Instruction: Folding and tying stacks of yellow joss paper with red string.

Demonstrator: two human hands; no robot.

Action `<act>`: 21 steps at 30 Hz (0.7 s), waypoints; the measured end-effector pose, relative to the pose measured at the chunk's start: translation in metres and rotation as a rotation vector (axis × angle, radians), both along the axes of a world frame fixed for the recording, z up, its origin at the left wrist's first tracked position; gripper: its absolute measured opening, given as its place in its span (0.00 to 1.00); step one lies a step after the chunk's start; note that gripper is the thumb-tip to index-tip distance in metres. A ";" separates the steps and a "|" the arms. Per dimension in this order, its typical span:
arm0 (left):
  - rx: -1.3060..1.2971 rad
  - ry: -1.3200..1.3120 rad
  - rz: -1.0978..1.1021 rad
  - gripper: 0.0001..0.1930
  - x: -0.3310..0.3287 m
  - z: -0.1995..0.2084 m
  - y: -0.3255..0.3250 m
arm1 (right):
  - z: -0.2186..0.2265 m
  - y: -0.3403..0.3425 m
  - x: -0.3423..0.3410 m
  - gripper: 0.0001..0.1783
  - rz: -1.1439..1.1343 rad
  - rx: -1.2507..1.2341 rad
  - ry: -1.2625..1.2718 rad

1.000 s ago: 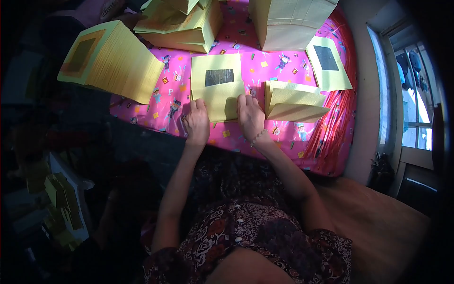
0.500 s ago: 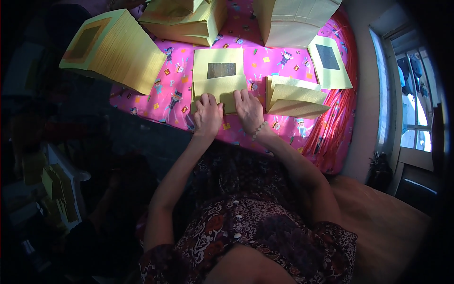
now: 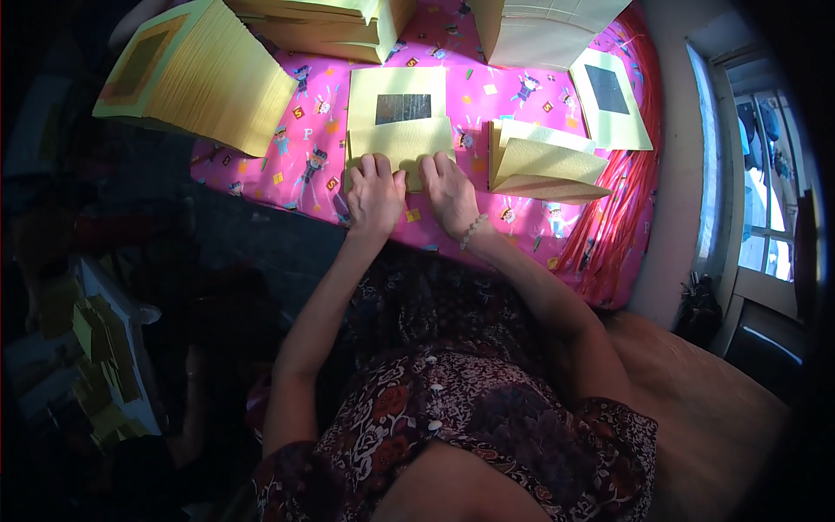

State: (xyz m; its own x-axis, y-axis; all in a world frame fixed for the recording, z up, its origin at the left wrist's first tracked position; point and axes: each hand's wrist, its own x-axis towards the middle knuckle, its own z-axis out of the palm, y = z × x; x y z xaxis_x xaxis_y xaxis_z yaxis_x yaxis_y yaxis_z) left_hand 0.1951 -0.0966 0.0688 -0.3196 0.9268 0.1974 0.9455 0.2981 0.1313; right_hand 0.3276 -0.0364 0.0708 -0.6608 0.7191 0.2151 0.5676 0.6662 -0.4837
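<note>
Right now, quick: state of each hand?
Left hand: curled at the near edge of the folded yellow paper; grip unclear.
Right hand: curled at the same edge; grip unclear.

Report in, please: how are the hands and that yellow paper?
Left hand, right hand: both at near edge of yellow sheet. Sheet partly folded over, dark rectangle showing. Folded papers close by, right side.

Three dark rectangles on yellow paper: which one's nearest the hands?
Middle rectangle, just beyond the yellow flap under the left hand and right hand. Farther off: left rectangle on the thick stack, right rectangle near the red strands.
</note>
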 end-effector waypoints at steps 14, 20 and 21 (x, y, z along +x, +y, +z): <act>0.087 -0.278 -0.426 0.16 -0.060 0.034 -0.027 | 0.009 0.014 0.007 0.13 0.244 0.104 -0.094; 0.078 -0.219 -0.601 0.12 -0.072 0.036 -0.022 | 0.018 0.021 0.004 0.10 0.329 0.404 -0.245; 0.080 -0.196 -0.627 0.10 -0.073 0.036 -0.021 | 0.019 0.023 0.004 0.09 0.349 0.460 -0.206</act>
